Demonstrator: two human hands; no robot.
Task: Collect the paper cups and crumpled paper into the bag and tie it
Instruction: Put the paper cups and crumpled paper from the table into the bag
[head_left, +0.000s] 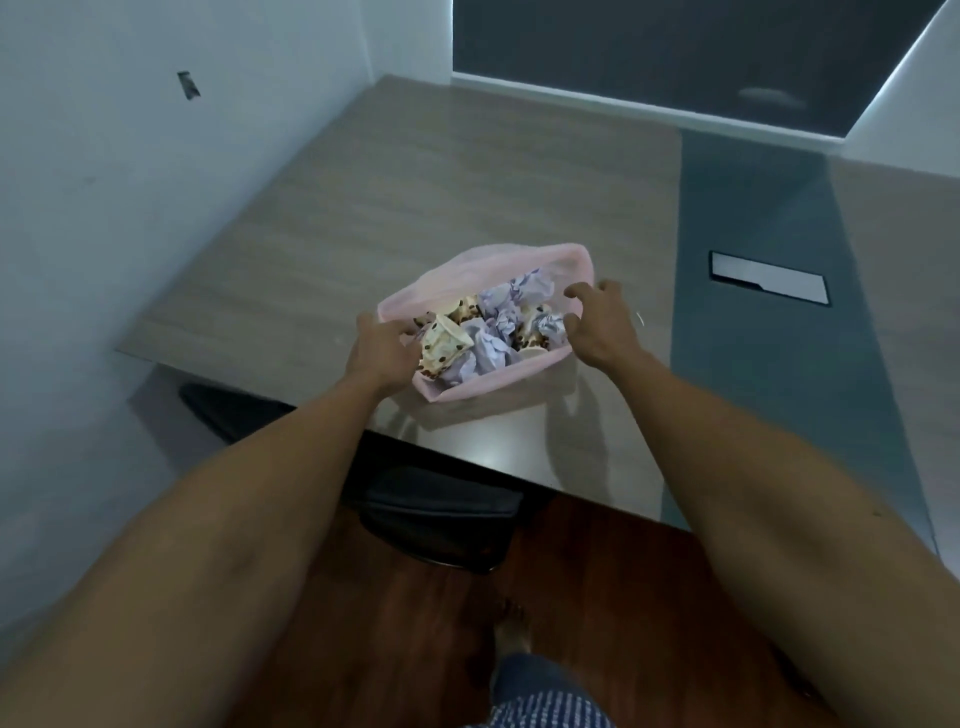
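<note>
With cups and crumpled paper already inside the pink bag at frame centre on the tabletop, best to gather opposite rim edges evenly, left hand pinching the near-left rim, right hand curled at the right rim, before knotting.

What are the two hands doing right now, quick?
Left hand: holds the near left rim of the pink bag.
Right hand: fingers curled at the bag's right rim; whether it grips cannot be told.
</note>
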